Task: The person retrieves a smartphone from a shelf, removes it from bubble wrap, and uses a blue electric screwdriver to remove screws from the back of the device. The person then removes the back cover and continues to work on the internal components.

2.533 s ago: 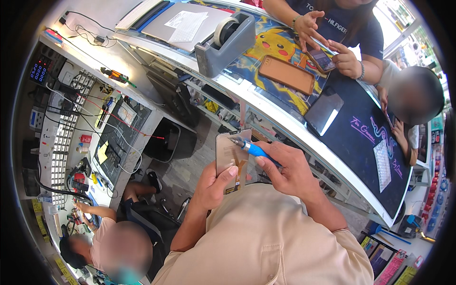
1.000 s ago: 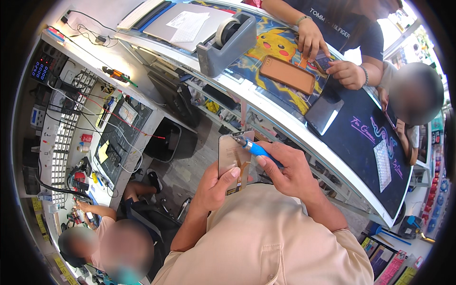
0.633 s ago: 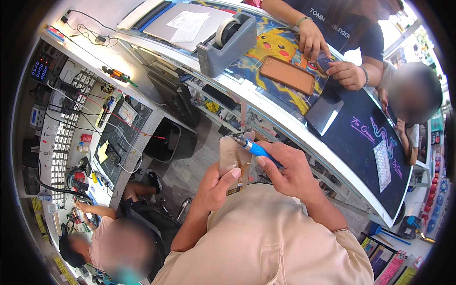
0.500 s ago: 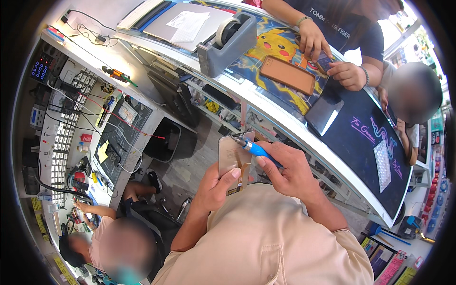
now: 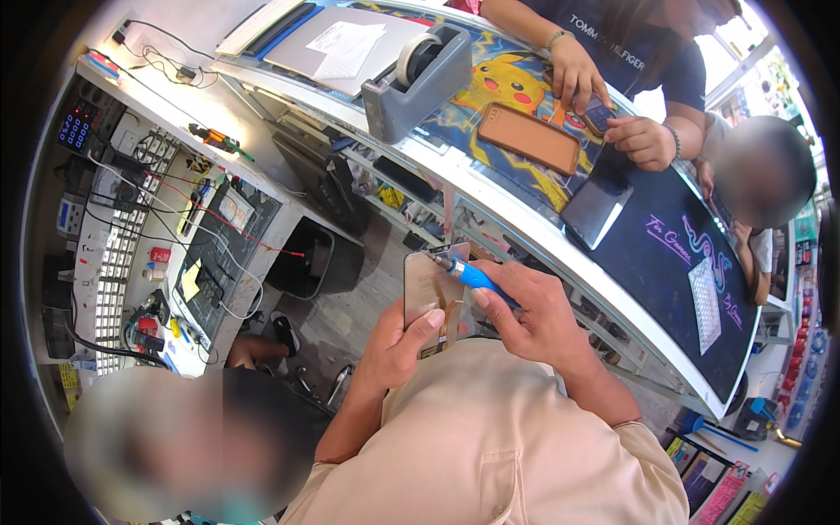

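My left hand grips a thin phone display panel, its thumb across the lower part. The panel stands roughly upright in front of my chest, its silvery back facing me, with a copper-coloured flex cable running along the lower right. My right hand is closed round a screwdriver with a blue handle and a metal collar. Its metal tip points left at the panel's upper edge; whether it touches cannot be made out.
Beyond my hands runs a glass-topped counter bearing a tape dispenser, an orange-brown phone case and a dark phone. A person handles a small phone there. A cluttered workbench, a bin and another person are left.
The person at lower left has shifted, with the blurred head area now covering more of the bench corner. My hands, the panel and the screwdriver stay almost still.
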`<action>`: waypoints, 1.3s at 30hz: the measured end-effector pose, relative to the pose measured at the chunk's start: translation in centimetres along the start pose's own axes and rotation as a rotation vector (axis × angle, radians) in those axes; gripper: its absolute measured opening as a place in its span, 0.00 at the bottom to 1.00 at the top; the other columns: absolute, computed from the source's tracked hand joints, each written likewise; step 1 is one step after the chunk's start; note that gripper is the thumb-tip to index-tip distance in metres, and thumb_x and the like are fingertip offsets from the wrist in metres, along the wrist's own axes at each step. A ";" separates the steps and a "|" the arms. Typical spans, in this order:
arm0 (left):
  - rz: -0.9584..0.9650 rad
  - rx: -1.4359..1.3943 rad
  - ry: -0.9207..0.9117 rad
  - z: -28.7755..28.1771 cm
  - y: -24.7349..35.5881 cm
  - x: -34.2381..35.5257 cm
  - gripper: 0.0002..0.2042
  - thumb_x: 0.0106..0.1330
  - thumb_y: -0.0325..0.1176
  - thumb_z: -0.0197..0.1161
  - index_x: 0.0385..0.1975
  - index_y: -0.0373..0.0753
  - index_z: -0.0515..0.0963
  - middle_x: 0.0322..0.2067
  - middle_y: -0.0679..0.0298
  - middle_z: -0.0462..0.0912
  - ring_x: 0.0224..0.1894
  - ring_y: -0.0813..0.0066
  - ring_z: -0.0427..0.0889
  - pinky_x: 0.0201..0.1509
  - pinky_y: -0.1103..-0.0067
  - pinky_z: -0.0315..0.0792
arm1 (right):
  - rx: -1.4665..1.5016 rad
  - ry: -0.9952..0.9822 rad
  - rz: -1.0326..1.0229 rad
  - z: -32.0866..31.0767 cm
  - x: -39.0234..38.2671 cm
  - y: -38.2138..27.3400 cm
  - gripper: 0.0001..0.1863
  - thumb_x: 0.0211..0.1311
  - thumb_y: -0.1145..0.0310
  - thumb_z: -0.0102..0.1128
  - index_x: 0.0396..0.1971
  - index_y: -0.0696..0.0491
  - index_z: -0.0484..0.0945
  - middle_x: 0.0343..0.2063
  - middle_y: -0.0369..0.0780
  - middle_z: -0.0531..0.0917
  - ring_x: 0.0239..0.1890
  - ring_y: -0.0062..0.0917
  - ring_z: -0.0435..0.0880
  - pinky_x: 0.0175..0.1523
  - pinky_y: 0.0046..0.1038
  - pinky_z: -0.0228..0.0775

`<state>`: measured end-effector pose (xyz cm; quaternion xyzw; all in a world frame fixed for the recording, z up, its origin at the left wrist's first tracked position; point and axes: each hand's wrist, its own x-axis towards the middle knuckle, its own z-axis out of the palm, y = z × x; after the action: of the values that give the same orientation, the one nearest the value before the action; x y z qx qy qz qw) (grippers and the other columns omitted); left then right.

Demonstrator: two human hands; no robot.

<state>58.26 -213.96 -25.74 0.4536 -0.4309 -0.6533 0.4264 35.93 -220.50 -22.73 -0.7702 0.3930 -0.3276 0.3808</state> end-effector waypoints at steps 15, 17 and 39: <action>0.008 -0.036 0.010 0.1 -0.2 0.0 0.17 0.82 0.39 0.54 0.57 0.32 0.79 0.44 0.59 0.89 0.46 0.75 0.86 0.52 0.76 0.79 | 0.008 0.004 -0.036 -0.1 0.0 0.1 0.15 0.73 0.70 0.64 0.55 0.58 0.84 0.33 0.46 0.87 0.30 0.38 0.86 0.37 0.33 0.79; 0.005 -0.035 0.009 0.1 -0.3 0.0 0.17 0.82 0.39 0.54 0.57 0.32 0.79 0.44 0.59 0.89 0.46 0.75 0.86 0.52 0.76 0.79 | 0.006 -0.002 -0.028 0.0 0.0 0.1 0.15 0.72 0.71 0.64 0.56 0.58 0.84 0.33 0.46 0.87 0.30 0.38 0.86 0.37 0.33 0.79; -0.068 -0.025 0.031 -0.1 -0.1 0.2 0.25 0.75 0.44 0.57 0.63 0.31 0.74 0.47 0.56 0.87 0.49 0.68 0.86 0.56 0.71 0.78 | 0.002 0.009 -0.028 -0.1 0.1 0.5 0.17 0.72 0.69 0.65 0.58 0.57 0.84 0.30 0.45 0.85 0.27 0.35 0.84 0.35 0.32 0.77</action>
<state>58.26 -214.13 -25.94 0.4726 -0.4003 -0.6657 0.4162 35.69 -220.88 -23.07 -0.7738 0.3836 -0.3367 0.3752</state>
